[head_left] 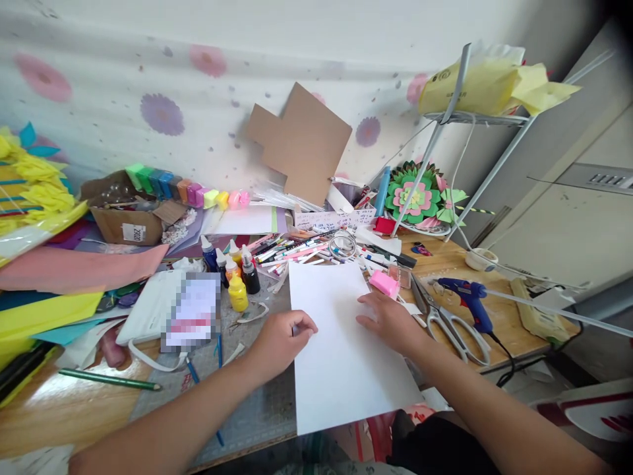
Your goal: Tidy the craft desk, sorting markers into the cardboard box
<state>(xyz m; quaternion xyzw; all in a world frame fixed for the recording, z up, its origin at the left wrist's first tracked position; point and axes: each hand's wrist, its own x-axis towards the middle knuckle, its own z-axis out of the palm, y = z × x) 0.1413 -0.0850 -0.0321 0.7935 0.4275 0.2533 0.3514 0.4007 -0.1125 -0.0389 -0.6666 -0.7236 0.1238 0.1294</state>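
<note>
A blank white sheet of paper (341, 376) lies on the desk in front of me, its lower edge hanging past the desk's front. My left hand (283, 340) is over the sheet's left edge, fingers curled and the thumb tip close to the index fingertip; nothing shows between them. At the sheet's right edge is my right hand (390, 322), palm down with fingers apart and holding nothing. Just beyond its fingers sits a pink block (384, 284). Large scissors (448, 323) lie to the right of that hand. A grey cutting mat (267, 402) is partly under the paper.
Several paint bottles (238, 293) stand left of the sheet, beside a white device (153, 303). Many markers (301, 249) are heaped behind it. A blue glue gun (467, 297) with a cord lies at right, near a metal rack (425, 171). Brown cardboard (306, 142) leans at the wall.
</note>
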